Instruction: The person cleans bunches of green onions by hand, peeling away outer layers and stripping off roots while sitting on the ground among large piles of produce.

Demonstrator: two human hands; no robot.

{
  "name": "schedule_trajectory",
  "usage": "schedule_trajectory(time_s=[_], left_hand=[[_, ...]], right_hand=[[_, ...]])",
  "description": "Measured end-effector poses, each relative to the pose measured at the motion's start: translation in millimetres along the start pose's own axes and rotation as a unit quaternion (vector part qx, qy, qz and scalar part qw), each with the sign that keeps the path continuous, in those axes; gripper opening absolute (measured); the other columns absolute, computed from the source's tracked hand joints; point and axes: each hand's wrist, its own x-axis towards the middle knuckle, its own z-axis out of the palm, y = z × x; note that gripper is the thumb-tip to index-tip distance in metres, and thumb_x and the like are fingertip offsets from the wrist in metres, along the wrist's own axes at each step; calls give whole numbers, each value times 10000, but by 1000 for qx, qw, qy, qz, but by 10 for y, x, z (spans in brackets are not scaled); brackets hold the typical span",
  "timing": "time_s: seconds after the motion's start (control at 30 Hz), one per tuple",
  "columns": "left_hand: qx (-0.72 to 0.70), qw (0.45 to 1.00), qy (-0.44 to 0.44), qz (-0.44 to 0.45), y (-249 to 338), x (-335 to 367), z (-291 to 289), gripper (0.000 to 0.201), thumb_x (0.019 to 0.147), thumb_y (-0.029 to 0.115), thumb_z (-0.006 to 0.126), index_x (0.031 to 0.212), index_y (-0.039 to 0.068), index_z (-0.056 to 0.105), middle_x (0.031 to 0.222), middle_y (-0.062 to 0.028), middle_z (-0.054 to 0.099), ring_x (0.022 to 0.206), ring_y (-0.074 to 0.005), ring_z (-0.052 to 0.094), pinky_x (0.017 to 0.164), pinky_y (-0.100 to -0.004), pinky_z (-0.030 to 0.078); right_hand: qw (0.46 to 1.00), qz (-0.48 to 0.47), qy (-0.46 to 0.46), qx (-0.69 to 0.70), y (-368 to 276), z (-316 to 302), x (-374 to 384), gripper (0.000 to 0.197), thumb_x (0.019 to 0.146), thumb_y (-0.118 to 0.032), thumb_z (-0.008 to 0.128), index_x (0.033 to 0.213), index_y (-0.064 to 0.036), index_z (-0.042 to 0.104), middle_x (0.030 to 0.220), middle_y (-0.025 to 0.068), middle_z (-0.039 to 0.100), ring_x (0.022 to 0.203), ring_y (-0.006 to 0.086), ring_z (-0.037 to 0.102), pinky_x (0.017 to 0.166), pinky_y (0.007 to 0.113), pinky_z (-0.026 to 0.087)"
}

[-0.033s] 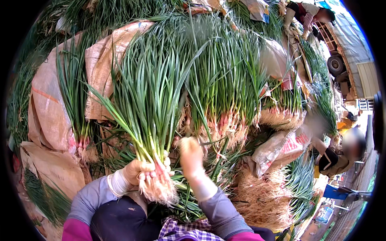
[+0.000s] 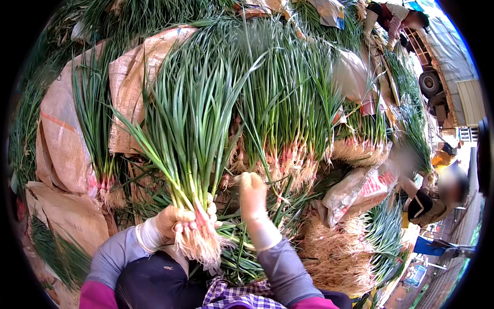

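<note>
A bunch of green garlic [image 2: 193,175], with long flat leaves, pinkish bases and pale stringy roots, stands upright in my left hand [image 2: 172,221]. My gloved left fingers wrap its stems just above the roots. To the right of the bunch, apart from it, is my gloved right hand [image 2: 253,198], raised with its fingers curled closed. What they hold, if anything, is hidden. Just beyond the right hand lies a broad heap of green garlic [image 2: 288,118], roots toward me. Loose leaves and stalks [image 2: 244,260] are under my hands.
Tan woven sacks [image 2: 67,129] line the left side around a smaller garlic bundle [image 2: 100,139]. To the right lie a printed white sack [image 2: 363,188] and a rooty garlic pile [image 2: 337,252]. Two people [image 2: 393,20] work at the right, near a truck [image 2: 432,77].
My right hand has shifted slightly to the right and shows more sharply. The lower end of the bunch in my left hand has swung a little left and down.
</note>
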Motion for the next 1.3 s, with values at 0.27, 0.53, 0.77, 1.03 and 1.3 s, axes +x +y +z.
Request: schedule_trajectory(time_s=[0.27,0.53,0.77,1.03,1.3], left_hand=[[8,998,66,4,42,-90,97,619,665,110,678,1233,28,446,1156,-141,566,1086,-294,541,948,-421,437],[93,996,2,1,78,-112,91,692,643,207,750,1237,18,451,1102,-164,555,969,-286,583,863,-427,484],[45,994,85,-57,21,-171,-273,790,649,78,683,1354,70,324,1071,-146,559,985,-320,582,920,-522,431],[40,996,66,-46,25,-12,-72,680,632,76,682,1258,37,421,1079,-160,568,1009,-343,567,954,-499,409],[37,996,58,-48,34,20,-37,666,634,97,710,1237,38,434,1071,-147,568,1018,-322,565,968,-500,397]], right_hand=[[935,-149,34,-320,-182,-608,599,142,854,-88,571,970,-63,648,908,79,669,736,164,642,661,282,539],[990,-57,28,-125,-520,-1007,1189,302,788,-26,600,1088,6,604,686,32,591,490,68,479,402,183,415],[981,26,-185,59,-776,-1202,695,225,785,-116,683,969,10,656,690,-10,562,598,65,489,546,196,380],[997,-12,-9,-77,-177,-928,536,144,853,-162,612,853,-35,544,807,96,604,699,181,562,648,304,470],[930,-151,117,-314,-464,-1044,723,68,806,-84,635,830,-103,574,833,76,605,666,178,575,641,304,495]])
